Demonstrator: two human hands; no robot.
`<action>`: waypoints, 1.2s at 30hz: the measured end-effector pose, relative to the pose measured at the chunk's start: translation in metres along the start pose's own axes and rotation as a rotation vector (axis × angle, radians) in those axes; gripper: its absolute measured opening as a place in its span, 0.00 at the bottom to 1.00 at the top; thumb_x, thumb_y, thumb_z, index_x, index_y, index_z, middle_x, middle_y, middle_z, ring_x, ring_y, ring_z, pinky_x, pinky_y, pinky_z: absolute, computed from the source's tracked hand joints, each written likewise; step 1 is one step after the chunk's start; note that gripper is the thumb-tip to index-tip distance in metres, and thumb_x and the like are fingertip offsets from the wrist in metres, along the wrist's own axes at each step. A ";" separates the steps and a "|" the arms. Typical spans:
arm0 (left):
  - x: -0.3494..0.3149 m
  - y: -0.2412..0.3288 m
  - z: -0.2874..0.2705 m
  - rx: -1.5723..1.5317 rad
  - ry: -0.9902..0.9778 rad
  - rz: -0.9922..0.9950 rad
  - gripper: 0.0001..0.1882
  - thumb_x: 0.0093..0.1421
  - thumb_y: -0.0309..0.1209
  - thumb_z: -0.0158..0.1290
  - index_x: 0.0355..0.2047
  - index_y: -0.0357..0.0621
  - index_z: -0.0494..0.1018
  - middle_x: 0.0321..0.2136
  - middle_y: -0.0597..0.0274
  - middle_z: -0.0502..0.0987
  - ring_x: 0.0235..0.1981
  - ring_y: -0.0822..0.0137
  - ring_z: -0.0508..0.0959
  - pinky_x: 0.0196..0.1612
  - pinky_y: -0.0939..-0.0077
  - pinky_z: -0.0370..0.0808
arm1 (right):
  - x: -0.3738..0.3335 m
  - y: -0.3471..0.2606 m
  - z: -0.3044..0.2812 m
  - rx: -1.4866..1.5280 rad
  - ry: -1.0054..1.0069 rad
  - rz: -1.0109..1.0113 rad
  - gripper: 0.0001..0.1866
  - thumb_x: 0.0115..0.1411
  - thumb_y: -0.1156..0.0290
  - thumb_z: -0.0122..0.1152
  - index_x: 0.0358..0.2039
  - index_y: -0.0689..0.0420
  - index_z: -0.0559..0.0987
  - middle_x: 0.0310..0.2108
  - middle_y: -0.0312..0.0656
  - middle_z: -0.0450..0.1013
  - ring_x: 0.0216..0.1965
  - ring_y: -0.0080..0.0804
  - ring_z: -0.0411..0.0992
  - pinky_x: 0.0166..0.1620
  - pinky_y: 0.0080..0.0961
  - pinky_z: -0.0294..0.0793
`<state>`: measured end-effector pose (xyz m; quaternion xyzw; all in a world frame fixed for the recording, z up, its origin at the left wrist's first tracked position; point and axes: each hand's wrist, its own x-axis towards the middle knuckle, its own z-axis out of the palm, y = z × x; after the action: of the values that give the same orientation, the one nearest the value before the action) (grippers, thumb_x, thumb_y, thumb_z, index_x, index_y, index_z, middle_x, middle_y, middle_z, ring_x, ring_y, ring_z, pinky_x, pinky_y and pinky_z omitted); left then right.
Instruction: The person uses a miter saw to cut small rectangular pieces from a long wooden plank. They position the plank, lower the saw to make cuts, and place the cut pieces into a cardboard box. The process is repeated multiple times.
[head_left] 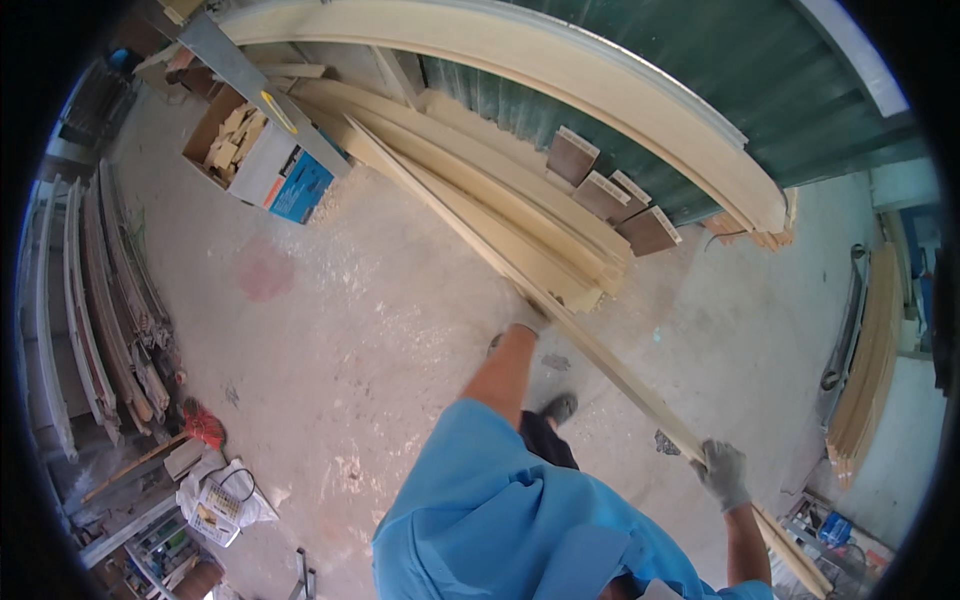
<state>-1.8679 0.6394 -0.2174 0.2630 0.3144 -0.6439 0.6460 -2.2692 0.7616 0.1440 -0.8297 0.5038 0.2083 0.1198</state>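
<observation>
A long, narrow pale wooden board (625,378) runs diagonally in front of me, from the upper left down to the lower right. My left hand (528,314), in a light work glove, grips it near the middle; some of its fingers are hidden by the board. Further down its length, my gloved right hand (722,475) is closed around it near the lower right end. Beyond the board, a pile of similar pale boards (545,235) lies on the floor, and the held board's far end overlaps this pile in view.
A cardboard box (240,165) of wood offcuts stands at the upper left. Above the pile, a long pale board (520,45) spans beside the green corrugated wall (690,60). Small brown panels (573,156) lean there. Long strips (100,310) line the left; more boards (868,360) stand right.
</observation>
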 end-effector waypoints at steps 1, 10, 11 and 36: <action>-0.004 -0.012 0.013 0.032 0.021 0.045 0.46 0.64 0.76 0.36 0.64 0.55 0.68 0.58 0.59 0.75 0.57 0.53 0.74 0.58 0.51 0.75 | -0.017 0.003 0.011 -0.038 0.040 0.012 0.21 0.51 0.57 0.75 0.38 0.51 0.75 0.30 0.42 0.78 0.31 0.46 0.78 0.35 0.46 0.76; -0.159 -0.166 -0.041 -0.021 0.101 -0.102 0.43 0.57 0.83 0.32 0.32 0.56 0.71 0.25 0.64 0.70 0.26 0.58 0.71 0.32 0.58 0.72 | -0.254 0.038 0.120 -0.059 0.111 0.274 0.24 0.53 0.60 0.74 0.49 0.48 0.75 0.33 0.39 0.79 0.35 0.44 0.80 0.37 0.44 0.79; -0.179 -0.184 -0.055 0.014 0.196 -0.095 0.43 0.56 0.84 0.32 0.28 0.56 0.71 0.21 0.65 0.70 0.22 0.58 0.71 0.28 0.59 0.71 | -0.282 0.045 0.137 -0.048 0.135 0.310 0.25 0.53 0.60 0.74 0.50 0.48 0.75 0.34 0.39 0.79 0.36 0.44 0.80 0.37 0.44 0.79; -0.436 0.086 -0.124 0.088 0.075 0.246 0.51 0.64 0.78 0.28 0.68 0.49 0.65 0.62 0.54 0.73 0.62 0.53 0.72 0.64 0.59 0.71 | -0.217 -0.152 0.212 0.360 0.137 0.262 0.23 0.42 0.70 0.79 0.42 0.56 0.85 0.33 0.53 0.83 0.36 0.50 0.83 0.40 0.41 0.81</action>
<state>-1.7788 1.0253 0.0200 0.3515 0.2751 -0.5629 0.6956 -2.2707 1.0895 0.0560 -0.7347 0.6432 0.0719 0.2034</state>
